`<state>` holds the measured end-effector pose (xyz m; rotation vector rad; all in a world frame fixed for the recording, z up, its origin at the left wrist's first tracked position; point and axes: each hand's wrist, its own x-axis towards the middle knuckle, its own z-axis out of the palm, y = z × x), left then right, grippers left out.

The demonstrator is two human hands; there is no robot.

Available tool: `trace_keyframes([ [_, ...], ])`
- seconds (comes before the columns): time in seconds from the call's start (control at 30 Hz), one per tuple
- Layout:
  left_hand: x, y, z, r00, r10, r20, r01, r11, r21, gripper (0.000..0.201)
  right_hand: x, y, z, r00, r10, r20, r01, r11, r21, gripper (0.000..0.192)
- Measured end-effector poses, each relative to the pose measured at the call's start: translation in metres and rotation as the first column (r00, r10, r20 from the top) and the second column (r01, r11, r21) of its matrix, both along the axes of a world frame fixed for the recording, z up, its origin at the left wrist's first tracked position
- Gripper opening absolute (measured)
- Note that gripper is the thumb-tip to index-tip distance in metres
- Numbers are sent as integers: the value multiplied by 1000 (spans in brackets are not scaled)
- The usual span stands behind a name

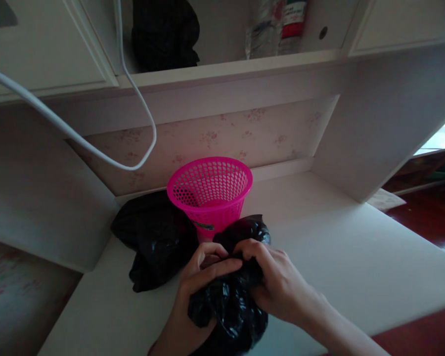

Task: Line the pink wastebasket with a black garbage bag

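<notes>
Both hands grip 1 crumpled black plastic bag (230, 301) at the near edge of the white desktop (337, 247). The left hand (200, 277) is closed on the bag's left side, with the index finger laid across the top folds and the thumb tucked beneath. The right hand (278, 282) is closed on the bag's right side, fingers curled into the plastic at its upper edge. The fingertips of the 2 hands meet at the bag's top. The bag's lower part hangs below the hands toward the bottom of the view.

Just behind the bag stands 1 pink perforated plastic basket (211, 195), upright, open end up; the bag's upper bulge touches its lower wall. A second black plastic bag (154, 237) lies crumpled on the desktop to the left of the basket, touching it. A white cable (96, 153) loops down from above, left of the basket.
</notes>
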<state>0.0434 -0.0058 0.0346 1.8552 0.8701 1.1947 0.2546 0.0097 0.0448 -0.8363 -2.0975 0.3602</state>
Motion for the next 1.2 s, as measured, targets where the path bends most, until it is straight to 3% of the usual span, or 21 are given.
trace_keyframes([
  [0.13, 0, -1, -4, 999, -38, -29, 32, 981, -191, 51, -3, -2, -3, 1000, -1, 12, 3, 986, -166, 30],
  [0.23, 1, 1, -3, 996, -84, -4, 81, 970, -228, 54, -7, -2, -3, 999, -40, 18, 44, 962, -268, 14],
  [0.3, 1, 6, 1, 997, -62, 37, 69, 974, -218, 51, -8, -1, 0, 998, -58, 38, 66, 952, -298, 17],
  [0.43, 0, 18, 7, 986, -21, 167, 56, 976, -208, 33, -6, 0, 8, 994, 11, 104, 24, 942, -336, 43],
  [0.53, 6, 17, 6, 980, 42, 194, -6, 983, -183, 32, -6, 3, 5, 989, -101, 105, 128, 948, -290, 47],
  [0.63, 17, 4, 2, 987, 11, 160, 8, 993, -115, 35, -8, 5, -7, 970, -231, 75, 241, 952, -190, 46],
  [0.7, 22, -6, -1, 988, 23, 153, 12, 975, -220, 26, -8, 5, -14, 975, -220, 26, 221, 970, -98, 50],
  [0.8, 20, -14, -6, 987, 25, 158, 45, 905, -423, 20, -7, 4, -17, 991, -120, -63, 123, 991, 45, 48],
  [0.87, 12, -14, -9, 995, -55, 85, 80, 940, -331, 26, -6, 3, -14, 993, -77, -92, 85, 992, 89, 41],
  [0.93, 2, -13, -12, 992, -111, -55, 108, 993, -55, 38, -6, 2, -10, 992, -79, -102, 87, 993, 82, 30],
  [1.0, -5, -12, -14, 977, -91, -192, 132, 967, 218, 54, -6, 1, -7, 987, -106, -119, 113, 992, 55, 20],
  [1.03, -6, -13, -14, 971, -67, -230, 135, 947, 292, 60, -6, 0, -7, 984, -126, -127, 133, 990, 46, 15],
  [1.1, -5, -15, -15, 959, -49, -279, 141, 937, 319, 62, -6, -1, -11, 977, -158, -145, 164, 986, 32, 9],
  [1.2, 4, -21, -18, 962, -33, -272, 78, 984, 159, 50, -3, -4, -23, 966, -140, -217, 133, 990, -47, 18],
])
